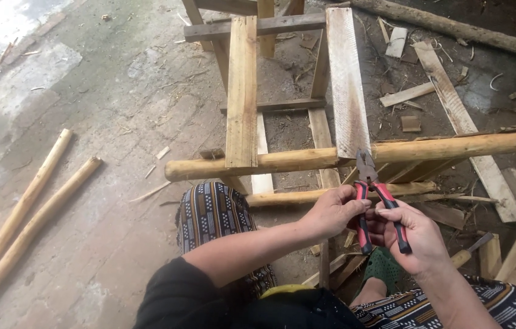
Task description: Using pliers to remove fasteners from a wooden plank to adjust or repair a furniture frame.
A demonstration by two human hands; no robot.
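Nearest me: my lap, in patterned dark fabric with pale woven dashes (215,213), and one foot in a green perforated rubber sandal (383,265) on the dirt below. My left hand (331,212) is curled closed around the left handle of the red-and-black-handled steel pliers (375,204); my right hand (413,237) wraps the right handle, thumb on top. The handles stand somewhat spread, grips rubbery and smooth; the dull grey jaws point up and away, tips at the edge of the peeled round pole lying crosswise (355,157). Whether the jaws pinch anything I cannot tell, as the nose is too small against the wood. That pole is pale yellow, debarked, knotty, with a smooth sheen. A second, thinner peeled pole (288,197) runs just under it. Resting on the crosswise pole are two rough-sawn flat planks: a yellowish one (241,91) and a greyer, saw-marked one (346,79), both on a frame of square timber rails (258,27). Left, well apart on the cracked grey concrete floor (106,91), two long peeled poles (26,213) lie side by side. Far right: scattered offcut boards and chips (453,97) on dark soil, plus a bark-covered log (453,27).
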